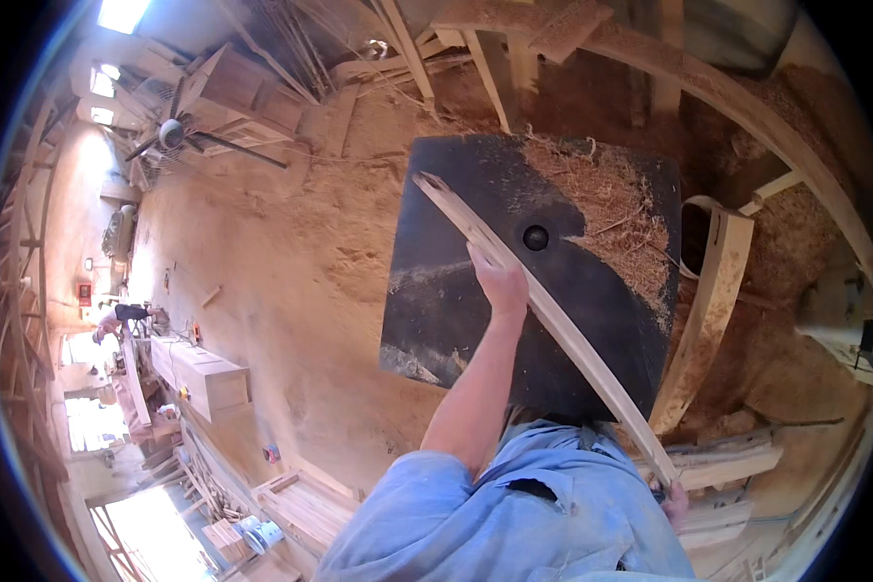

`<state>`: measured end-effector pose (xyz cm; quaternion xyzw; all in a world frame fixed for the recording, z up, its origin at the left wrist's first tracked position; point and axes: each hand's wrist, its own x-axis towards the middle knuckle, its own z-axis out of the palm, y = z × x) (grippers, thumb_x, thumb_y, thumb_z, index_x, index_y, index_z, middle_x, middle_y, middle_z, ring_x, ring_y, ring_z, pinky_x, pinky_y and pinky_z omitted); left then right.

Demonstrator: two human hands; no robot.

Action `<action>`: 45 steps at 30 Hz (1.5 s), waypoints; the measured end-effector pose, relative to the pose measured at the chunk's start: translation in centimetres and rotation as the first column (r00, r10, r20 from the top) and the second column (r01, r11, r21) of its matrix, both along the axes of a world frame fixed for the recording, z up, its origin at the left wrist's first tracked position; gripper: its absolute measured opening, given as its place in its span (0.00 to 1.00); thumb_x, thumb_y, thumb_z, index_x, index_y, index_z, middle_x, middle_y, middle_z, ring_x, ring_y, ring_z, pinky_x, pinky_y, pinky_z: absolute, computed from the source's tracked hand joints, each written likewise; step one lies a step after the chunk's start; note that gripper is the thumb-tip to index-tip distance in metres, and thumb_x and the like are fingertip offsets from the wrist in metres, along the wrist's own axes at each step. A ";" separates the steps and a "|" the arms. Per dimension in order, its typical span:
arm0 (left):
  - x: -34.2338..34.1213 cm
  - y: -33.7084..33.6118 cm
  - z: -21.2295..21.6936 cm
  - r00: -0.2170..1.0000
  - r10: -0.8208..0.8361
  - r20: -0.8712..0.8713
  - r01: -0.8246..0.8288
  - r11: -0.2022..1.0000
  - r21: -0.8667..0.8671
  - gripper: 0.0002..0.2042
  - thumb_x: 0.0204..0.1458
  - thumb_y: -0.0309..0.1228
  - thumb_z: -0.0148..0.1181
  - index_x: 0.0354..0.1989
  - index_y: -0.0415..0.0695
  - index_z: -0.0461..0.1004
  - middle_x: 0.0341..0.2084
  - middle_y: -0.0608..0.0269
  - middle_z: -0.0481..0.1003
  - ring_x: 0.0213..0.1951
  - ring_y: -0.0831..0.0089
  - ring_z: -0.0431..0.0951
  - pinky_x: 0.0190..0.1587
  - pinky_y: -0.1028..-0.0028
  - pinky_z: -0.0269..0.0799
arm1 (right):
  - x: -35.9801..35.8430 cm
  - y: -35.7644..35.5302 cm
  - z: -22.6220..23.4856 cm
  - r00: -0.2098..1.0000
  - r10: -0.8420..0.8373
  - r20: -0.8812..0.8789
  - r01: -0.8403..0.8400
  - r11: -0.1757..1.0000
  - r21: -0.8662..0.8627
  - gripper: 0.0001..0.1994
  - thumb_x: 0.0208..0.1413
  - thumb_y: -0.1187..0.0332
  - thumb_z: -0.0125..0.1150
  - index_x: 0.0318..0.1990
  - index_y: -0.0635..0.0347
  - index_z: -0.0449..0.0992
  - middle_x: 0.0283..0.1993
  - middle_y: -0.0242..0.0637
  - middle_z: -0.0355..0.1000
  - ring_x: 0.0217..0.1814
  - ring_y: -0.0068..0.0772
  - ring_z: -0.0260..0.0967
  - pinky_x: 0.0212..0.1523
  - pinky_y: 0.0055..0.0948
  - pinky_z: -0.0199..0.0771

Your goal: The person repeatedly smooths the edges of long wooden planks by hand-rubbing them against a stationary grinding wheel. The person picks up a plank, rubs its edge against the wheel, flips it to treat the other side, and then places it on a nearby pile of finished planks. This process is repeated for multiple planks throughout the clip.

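Observation:
A long, pale, slightly curved wooden strip (577, 339) lies slantwise across a dark square machine table (436, 301). Its far end looks rough and broken and reaches the table's far left area. My left hand (502, 283) grips the strip on its left side, with the thumb and fingers partly hidden. Close to my right side, my right hand (677, 504) is closed on the strip's near end, past the table edge. A round black spindle or hole (535, 238) sits in the tabletop, just right of the strip.
Wood shavings (611, 194) cover the table's far right part. A thick wooden beam (708, 315) stands along its right side. Sawdust covers the floor (281, 272). At the left are a fan (172, 134), a pale wooden box (204, 373) and a bent-over person (121, 320).

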<state>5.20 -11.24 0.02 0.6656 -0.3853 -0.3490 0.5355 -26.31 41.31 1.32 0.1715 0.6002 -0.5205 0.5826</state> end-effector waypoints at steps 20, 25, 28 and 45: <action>-3.2 -5.3 1.4 0.992 -0.123 0.017 0.123 0.992 0.007 0.26 0.49 0.14 0.47 0.61 0.35 0.68 0.45 0.59 0.74 0.47 0.68 0.75 0.51 0.73 0.70 | 3.7 -5.8 5.7 0.006 0.807 -0.591 -0.655 0.450 0.607 0.22 0.52 0.75 0.64 0.57 0.58 0.77 0.55 0.52 0.78 0.56 0.57 0.76 0.56 0.46 0.77; -7.8 5.5 1.1 0.985 -0.153 0.084 0.156 0.987 -0.037 0.35 0.44 0.12 0.49 0.68 0.31 0.62 0.55 0.49 0.72 0.57 0.62 0.73 0.62 0.72 0.64 | 0.8 6.5 4.9 0.036 0.735 -0.677 -0.543 0.583 0.605 0.18 0.52 0.80 0.65 0.52 0.61 0.80 0.48 0.53 0.80 0.53 0.57 0.78 0.53 0.44 0.79; -10.0 12.3 1.4 0.974 -0.208 0.091 0.201 0.976 0.083 0.37 0.48 0.16 0.49 0.72 0.25 0.52 0.68 0.34 0.61 0.72 0.49 0.59 0.75 0.65 0.50 | -1.6 11.8 6.0 0.132 0.744 -0.655 -0.529 0.611 0.589 0.21 0.50 0.84 0.65 0.53 0.63 0.80 0.48 0.53 0.81 0.54 0.53 0.80 0.54 0.41 0.79; -14.0 19.0 2.9 0.985 -0.174 0.020 0.165 0.959 0.232 0.44 0.47 0.20 0.52 0.74 0.24 0.41 0.74 0.35 0.49 0.77 0.48 0.48 0.78 0.63 0.41 | -5.9 21.5 4.1 0.197 0.771 -0.605 -0.476 0.615 0.628 0.21 0.50 0.84 0.63 0.54 0.65 0.80 0.51 0.54 0.80 0.56 0.54 0.78 0.57 0.42 0.78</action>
